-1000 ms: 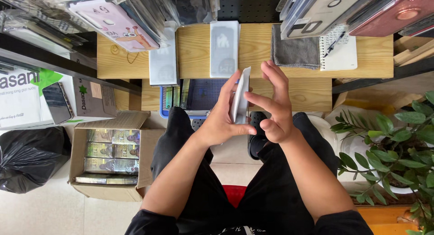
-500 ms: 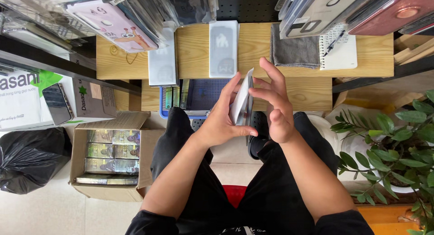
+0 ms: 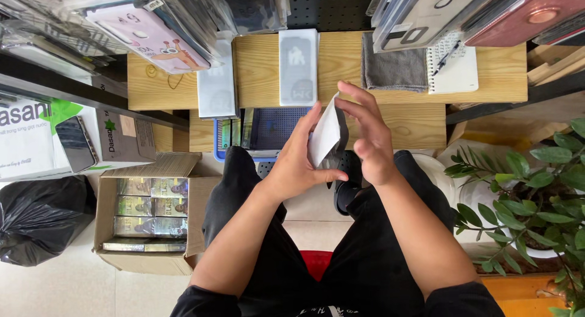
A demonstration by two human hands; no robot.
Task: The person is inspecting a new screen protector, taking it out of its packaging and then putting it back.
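Fingers (image 3: pixel 312 129) of the left hand (image 3: pixel 298 164) are closed along the near edge of a thin white packet (image 3: pixel 325 136), thumb beneath it. The right hand (image 3: pixel 368 137) curls its fingers over the packet's far side, gripping it from above. The packet is held tilted, raised above the person's lap and in front of the bench (image 3: pixel 390 119), clear of its surface.

Bench: two-stepped, pale wood. On the upper step lie a white flat box (image 3: pixel 298 67), a second pale packet (image 3: pixel 217 88) overhanging the edge, a folded grey cloth (image 3: pixel 393 70) and a spiral notebook (image 3: pixel 454 70) with a pen on it. A blue perforated tray (image 3: pixel 271 127) sits on the lower step.

Room: packaged phone cases (image 3: pixel 152 36) hang overhead on both sides. On the tiled floor at left stand an open cardboard box (image 3: pixel 152 216) filled with stacked packs and a black refuse bag (image 3: pixel 39 219); a white printed carton (image 3: pixel 36 140) sits above them. A potted green plant (image 3: pixel 530 189) stands at right. The person sits in black trousers.
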